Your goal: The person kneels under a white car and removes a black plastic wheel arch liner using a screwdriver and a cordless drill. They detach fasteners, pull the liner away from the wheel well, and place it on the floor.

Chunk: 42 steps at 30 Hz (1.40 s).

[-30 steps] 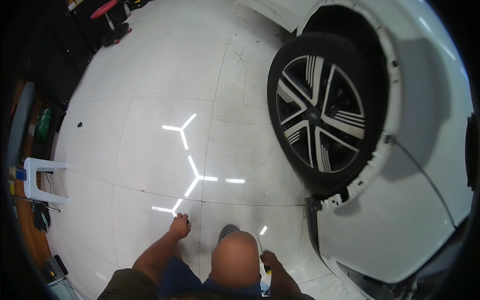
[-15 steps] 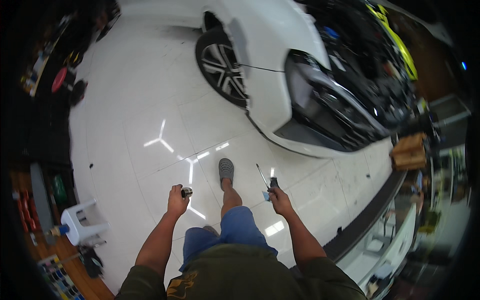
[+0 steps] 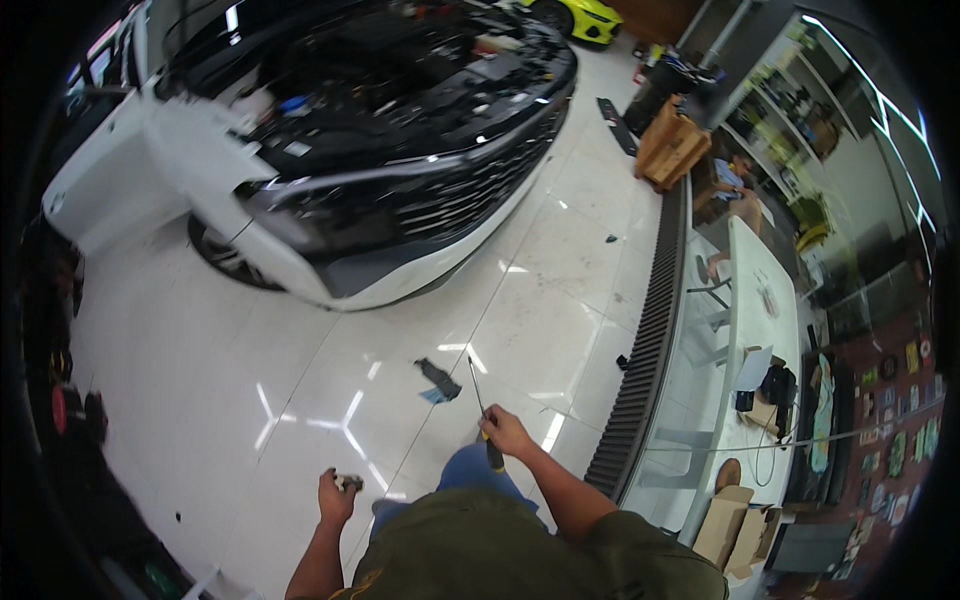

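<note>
A screwdriver (image 3: 494,455) with a yellow and black handle is gripped in my right hand (image 3: 508,431), its thin shaft pointing up and away from me. My left hand (image 3: 334,498) is closed around a small silvery piece (image 3: 349,483), whose kind I cannot make out. On the tiled floor ahead, apart from both hands, lies a dark grey crumpled thing (image 3: 438,377) with a light-blue patch at its near end. Farther off stands a white car (image 3: 290,240) with its engine bay (image 3: 370,80) exposed and a front wheel (image 3: 228,256) partly hidden by the bodywork.
A dark ribbed strip (image 3: 640,370) runs along the floor at right. Beyond it are a white table (image 3: 750,310) and open cardboard boxes (image 3: 722,525). A brown box (image 3: 672,145) stands farther back, near a seated person (image 3: 738,190). A yellow-green car (image 3: 580,18) is at the far end.
The view has swung right, bringing the car's front and the white table into sight. The screwdriver stays in my right hand and the silvery piece in my left. My grey shoe is out of sight.
</note>
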Each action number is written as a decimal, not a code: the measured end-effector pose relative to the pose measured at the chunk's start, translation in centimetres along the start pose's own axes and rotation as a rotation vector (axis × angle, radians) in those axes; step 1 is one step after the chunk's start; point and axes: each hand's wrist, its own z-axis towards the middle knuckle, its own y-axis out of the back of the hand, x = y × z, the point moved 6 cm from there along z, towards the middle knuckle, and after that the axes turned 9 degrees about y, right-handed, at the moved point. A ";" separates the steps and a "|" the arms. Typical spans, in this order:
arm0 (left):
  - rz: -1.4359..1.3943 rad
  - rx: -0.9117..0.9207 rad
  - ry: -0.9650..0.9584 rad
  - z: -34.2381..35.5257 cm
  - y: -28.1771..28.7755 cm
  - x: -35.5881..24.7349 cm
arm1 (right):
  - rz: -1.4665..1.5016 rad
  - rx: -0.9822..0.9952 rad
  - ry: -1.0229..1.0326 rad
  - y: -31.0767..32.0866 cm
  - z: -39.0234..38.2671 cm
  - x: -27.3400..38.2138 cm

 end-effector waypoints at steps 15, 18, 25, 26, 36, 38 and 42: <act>0.001 0.081 -0.747 13.3 -17.3 -61.9 | 0.309 -0.421 -0.393 39.7 3.4 -22.5; -0.115 0.102 -0.749 16.1 -19.9 -72.6 | 0.367 -0.495 -0.626 41.6 4.7 -29.5; -0.295 0.230 -0.769 25.0 -29.3 -95.2 | -0.526 0.749 -0.397 35.1 -3.4 -46.6; -0.304 0.246 -0.813 25.6 -30.4 -98.6 | -0.452 0.699 -0.511 35.9 -4.3 -48.2; -0.264 0.299 -1.371 33.1 -45.4 -131.7 | 0.483 -0.580 -0.953 62.3 17.9 -51.7; -0.235 0.323 -1.331 34.8 -49.2 -136.4 | 0.148 -0.264 -0.800 66.2 23.0 -54.9; -0.175 0.357 -1.135 39.5 -52.4 -145.7 | -0.104 -0.003 -0.694 81.8 35.1 -57.7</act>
